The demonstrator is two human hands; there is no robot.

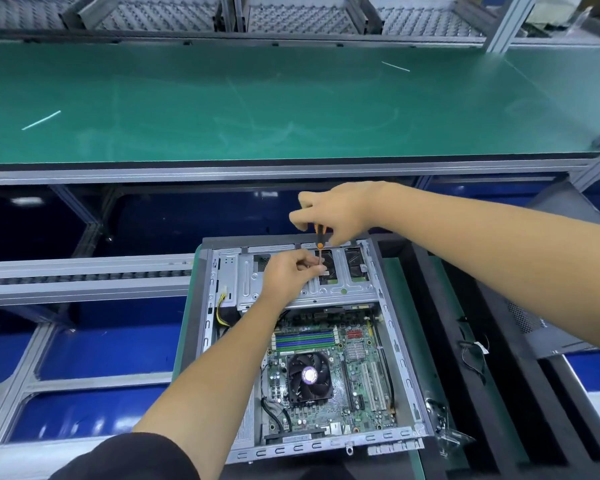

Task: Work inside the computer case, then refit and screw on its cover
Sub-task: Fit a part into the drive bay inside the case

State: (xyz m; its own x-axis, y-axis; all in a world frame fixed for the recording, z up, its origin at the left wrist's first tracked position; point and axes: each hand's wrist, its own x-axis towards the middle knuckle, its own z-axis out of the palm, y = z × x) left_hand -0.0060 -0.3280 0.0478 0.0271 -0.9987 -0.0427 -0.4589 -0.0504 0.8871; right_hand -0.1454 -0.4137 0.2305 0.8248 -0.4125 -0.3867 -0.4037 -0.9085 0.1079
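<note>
An open computer case [400, 362] lies flat in front of me, its motherboard and black CPU fan [309, 375] exposed. At the case's far end is a grey metal drive cage [340, 291]. My right hand [333, 211] grips a screwdriver [320, 242] with an orange and black handle, held upright over the cage. My left hand [288, 275] pinches the screwdriver's shaft low down, close to the tip, right above the cage. The tip itself is hidden by my fingers. The case's dark cover [551, 317] leans at the right.
A green conveyor belt [291, 105] runs across behind the case. Black foam strips [482, 393] with loose cables and small bagged parts [447, 431] lie right of the case. A roller rail [84, 275] and blue bins sit at the left.
</note>
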